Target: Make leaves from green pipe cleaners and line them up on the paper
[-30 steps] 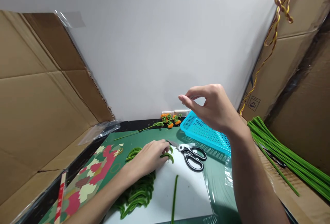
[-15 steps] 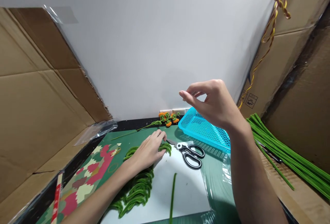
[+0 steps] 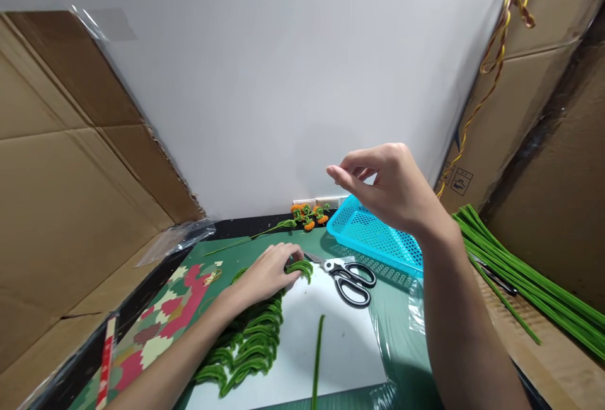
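My left hand (image 3: 271, 273) is low over the white sheet (image 3: 338, 347), fingers curled and thumb below. A bent green pipe cleaner piece (image 3: 301, 267) sits between its thumb and fingers. Below and partly under this hand, many curved green pipe cleaner pieces (image 3: 255, 341) lie in overlapping rows. Raised above the blue basket (image 3: 378, 233), my right hand (image 3: 382, 180) has thumb and index finger drawn together; whatever they may pinch is hidden. Scissors (image 3: 350, 279) with black and white handles lie at the sheet's upper right. One straight green pipe cleaner (image 3: 318, 359) shows at the front.
Orange flowers (image 3: 309, 216) on green stems lie at the back by the wall. A bundle of long green pipe cleaners (image 3: 529, 278) rests at the right. Cardboard panels (image 3: 70, 196) stand at both sides. Twisted yellow-brown cord (image 3: 494, 76) hangs at the right.
My left hand has shifted slightly, and the bent green piece near its fingertips has moved a little left and up. My right hand stays almost in place.
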A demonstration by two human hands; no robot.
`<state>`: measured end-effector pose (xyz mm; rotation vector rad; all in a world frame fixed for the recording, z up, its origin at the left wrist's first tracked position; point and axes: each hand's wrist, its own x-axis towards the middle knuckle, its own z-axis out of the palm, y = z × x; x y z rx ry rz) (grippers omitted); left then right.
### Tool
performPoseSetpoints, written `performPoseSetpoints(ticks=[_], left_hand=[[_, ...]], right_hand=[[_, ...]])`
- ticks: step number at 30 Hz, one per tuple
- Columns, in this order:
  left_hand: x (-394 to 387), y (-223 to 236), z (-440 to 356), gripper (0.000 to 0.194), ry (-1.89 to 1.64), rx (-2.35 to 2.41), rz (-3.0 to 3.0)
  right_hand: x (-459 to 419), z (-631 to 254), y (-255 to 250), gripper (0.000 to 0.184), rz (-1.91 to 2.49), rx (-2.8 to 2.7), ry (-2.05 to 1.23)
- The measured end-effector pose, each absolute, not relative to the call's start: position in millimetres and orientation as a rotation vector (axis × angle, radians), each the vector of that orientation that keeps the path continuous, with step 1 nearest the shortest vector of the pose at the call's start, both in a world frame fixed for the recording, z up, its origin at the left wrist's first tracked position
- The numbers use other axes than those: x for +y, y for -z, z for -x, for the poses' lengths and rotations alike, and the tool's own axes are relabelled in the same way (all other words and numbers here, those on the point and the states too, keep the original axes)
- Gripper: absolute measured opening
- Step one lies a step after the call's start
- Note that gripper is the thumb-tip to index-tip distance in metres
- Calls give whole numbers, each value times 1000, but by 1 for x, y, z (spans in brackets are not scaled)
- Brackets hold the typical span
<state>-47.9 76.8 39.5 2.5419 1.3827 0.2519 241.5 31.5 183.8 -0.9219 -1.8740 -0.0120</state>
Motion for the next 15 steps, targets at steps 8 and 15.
performPoseSetpoints(ticks=[8, 15], left_hand=[[76, -34, 50, 13, -331, 1392, -2551], [60, -62, 48, 16, -649, 1383, -2584]], right_hand=[[28, -243, -186, 39, 981, -1891, -24], [30, -245, -184, 39, 996, -1901, -36]])
